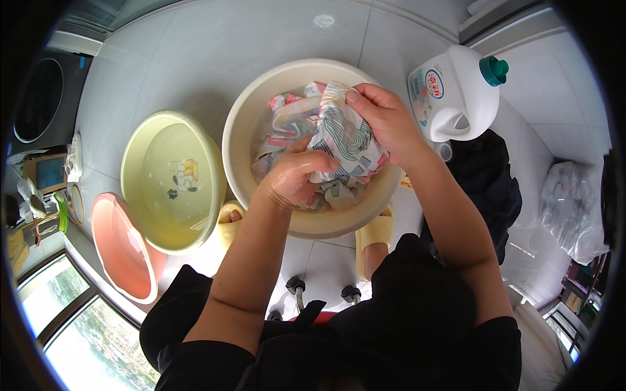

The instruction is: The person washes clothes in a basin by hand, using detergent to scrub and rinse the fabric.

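Observation:
A wet patterned cloth (342,132), white with green wavy lines and red and grey marks, is stretched between my two hands. My left hand (298,173) grips its lower left edge, thumb on top and the other fingers hidden beneath. At the upper right edge, my right hand (384,119) pinches the fabric between thumb and fingers. Both hands are over a large cream plastic basin (244,102). More of the patterned fabric (288,119) lies bunched in the cloudy water there; whether it is one piece with the held part I cannot tell.
Left of the basin stands a yellow-green basin (146,161) of water, beside a tilted pink basin (117,244). A white detergent jug (459,93) with a green cap and dark clothing (484,181) are at the right. A clear plastic bag (570,210) sits farther right.

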`<state>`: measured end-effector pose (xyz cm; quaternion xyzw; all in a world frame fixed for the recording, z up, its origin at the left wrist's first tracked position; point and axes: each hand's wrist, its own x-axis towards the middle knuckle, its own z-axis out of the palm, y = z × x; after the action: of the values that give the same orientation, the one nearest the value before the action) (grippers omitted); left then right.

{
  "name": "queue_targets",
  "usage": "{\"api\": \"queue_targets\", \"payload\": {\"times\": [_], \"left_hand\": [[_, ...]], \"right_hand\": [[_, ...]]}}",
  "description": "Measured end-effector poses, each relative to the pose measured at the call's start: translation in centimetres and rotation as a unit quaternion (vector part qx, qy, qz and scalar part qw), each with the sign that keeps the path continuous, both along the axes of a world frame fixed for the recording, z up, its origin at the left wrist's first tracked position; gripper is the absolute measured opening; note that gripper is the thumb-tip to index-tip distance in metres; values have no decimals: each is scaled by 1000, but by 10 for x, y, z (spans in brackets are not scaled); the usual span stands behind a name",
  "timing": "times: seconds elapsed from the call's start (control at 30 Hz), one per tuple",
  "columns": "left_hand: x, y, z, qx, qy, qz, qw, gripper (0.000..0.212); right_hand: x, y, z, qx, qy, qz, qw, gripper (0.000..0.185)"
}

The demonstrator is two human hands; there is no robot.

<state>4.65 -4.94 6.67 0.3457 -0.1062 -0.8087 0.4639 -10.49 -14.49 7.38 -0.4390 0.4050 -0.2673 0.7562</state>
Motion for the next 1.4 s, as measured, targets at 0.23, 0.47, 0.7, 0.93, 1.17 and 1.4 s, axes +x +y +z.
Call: {"api": "queue_targets", "payload": {"times": [0.23,0.47,0.7,0.93,1.17,1.4], "left_hand": [[-15,-5,-18,-16,206,37,978,60],[-30,-8,-29,-31,192,149,969,55],[-4,-29,-14,-79,-40,192,977,43],[-13,-31,-18,-63,-128,248,958,32],[-29,-19,-20,0,24,204,979,36],[-27,-10,-29,22,240,152,958,49]], "right_hand": [[-21,-8,-18,4,19,-36,999,21],[-70,-21,-36,-22,101,-116,988,23],[-182,6,-133,-65,471,-17,880,18],[-186,55,-173,-184,654,98,727,18],[-188,55,-176,-163,626,147,749,15],[-183,21,-134,67,154,-241,956,15]]}}
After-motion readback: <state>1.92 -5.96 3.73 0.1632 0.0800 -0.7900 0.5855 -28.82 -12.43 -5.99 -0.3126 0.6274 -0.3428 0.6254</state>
